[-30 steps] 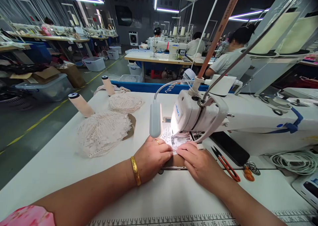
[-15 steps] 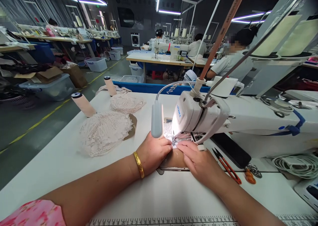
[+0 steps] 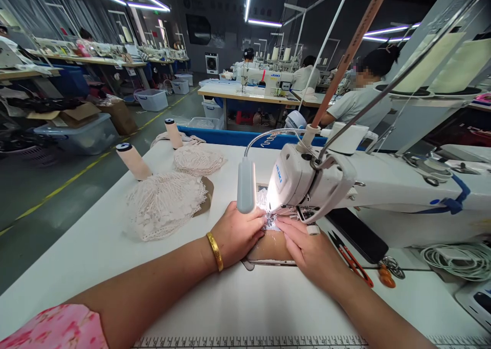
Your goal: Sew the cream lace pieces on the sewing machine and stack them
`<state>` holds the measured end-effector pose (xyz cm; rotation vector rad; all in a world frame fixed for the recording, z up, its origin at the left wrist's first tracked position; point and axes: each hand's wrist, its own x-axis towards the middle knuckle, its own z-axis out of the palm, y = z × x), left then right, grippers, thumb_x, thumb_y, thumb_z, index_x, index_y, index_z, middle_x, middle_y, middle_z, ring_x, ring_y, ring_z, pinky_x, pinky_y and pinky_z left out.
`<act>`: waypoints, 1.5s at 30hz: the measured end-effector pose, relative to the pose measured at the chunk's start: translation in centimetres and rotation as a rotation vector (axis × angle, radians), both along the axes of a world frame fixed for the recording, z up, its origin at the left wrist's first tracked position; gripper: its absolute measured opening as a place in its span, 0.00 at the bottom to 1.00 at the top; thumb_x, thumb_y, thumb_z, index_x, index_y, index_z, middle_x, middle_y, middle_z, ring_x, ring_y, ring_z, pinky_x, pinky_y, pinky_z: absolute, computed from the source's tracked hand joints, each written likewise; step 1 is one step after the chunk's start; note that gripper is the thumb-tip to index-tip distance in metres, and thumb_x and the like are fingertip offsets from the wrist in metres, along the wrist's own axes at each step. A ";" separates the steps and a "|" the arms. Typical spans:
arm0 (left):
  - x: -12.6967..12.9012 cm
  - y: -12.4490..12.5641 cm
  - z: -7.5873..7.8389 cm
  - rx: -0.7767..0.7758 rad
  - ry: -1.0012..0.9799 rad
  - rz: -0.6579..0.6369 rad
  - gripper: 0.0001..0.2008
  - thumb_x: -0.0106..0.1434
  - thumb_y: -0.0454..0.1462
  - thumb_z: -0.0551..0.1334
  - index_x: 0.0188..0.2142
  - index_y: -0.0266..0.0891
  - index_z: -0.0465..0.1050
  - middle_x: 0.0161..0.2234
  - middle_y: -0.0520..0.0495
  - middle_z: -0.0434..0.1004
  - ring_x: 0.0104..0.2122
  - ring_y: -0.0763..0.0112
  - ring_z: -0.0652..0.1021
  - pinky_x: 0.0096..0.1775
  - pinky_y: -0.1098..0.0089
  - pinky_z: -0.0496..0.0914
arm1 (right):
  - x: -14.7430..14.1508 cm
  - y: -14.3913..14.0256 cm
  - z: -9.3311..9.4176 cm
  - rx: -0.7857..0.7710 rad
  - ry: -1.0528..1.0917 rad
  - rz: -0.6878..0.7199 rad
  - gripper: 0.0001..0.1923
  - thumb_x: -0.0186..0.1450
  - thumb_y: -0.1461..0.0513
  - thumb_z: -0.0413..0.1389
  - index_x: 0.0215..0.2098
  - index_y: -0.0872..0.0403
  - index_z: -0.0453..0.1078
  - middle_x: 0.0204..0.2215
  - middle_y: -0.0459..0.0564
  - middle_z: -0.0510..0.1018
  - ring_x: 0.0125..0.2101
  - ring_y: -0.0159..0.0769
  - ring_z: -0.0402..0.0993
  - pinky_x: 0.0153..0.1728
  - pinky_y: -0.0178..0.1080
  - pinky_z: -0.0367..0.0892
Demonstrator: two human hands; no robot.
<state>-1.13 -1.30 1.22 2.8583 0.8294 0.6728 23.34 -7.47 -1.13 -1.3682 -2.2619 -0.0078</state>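
A small piece of white lace [image 3: 262, 200] lies under the lit needle area of the white sewing machine [image 3: 295, 180]. To the left of the needle, my left hand [image 3: 240, 234] is closed, thumb and bent fingers pressed on the lace edge. My right hand [image 3: 312, 247] rests on the other side, fingers stretched flat with their tips at the lace; the thumb is apart from them. Some of the lace is hidden by the fingers and machine head. Brown covering [image 3: 272, 247] shows on the machine bed between my hands.
Left on the table are lace piles [image 3: 164, 206] and thread cones [image 3: 133, 161]. A grey lamp [image 3: 246, 185] hangs just above my left hand. On the right lie orange thread snips [image 3: 355, 264], a black phone [image 3: 358, 235] and coiled cable [image 3: 456, 261]. Co-workers sit beyond.
The whole view has shifted slightly to the right. Both hands stay at the needle, with the right fingers a little flatter; the lace has barely moved.
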 end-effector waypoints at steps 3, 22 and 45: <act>-0.2 -0.2 0.8 0.020 0.071 0.121 0.15 0.71 0.42 0.68 0.52 0.37 0.74 0.52 0.38 0.79 0.49 0.50 0.78 0.47 0.56 0.70 | -0.2 -0.2 0.4 0.033 0.021 0.036 0.22 0.73 0.69 0.47 0.60 0.53 0.73 0.51 0.59 0.82 0.49 0.48 0.81 0.45 0.50 0.80; -0.6 -1.8 0.3 -0.010 -0.138 -0.141 0.08 0.74 0.33 0.59 0.42 0.39 0.78 0.44 0.47 0.80 0.39 0.61 0.76 0.44 0.57 0.64 | -0.9 -0.7 2.7 -0.007 0.121 0.340 0.18 0.71 0.75 0.48 0.49 0.51 0.72 0.43 0.50 0.83 0.44 0.42 0.77 0.44 0.44 0.73; 0.3 -1.2 -0.1 0.035 -0.105 -0.071 0.07 0.73 0.32 0.60 0.40 0.37 0.78 0.43 0.48 0.82 0.40 0.60 0.78 0.46 0.56 0.63 | -0.1 -0.5 1.0 -0.007 -0.007 0.102 0.22 0.67 0.74 0.47 0.52 0.51 0.74 0.49 0.53 0.83 0.48 0.47 0.78 0.44 0.47 0.77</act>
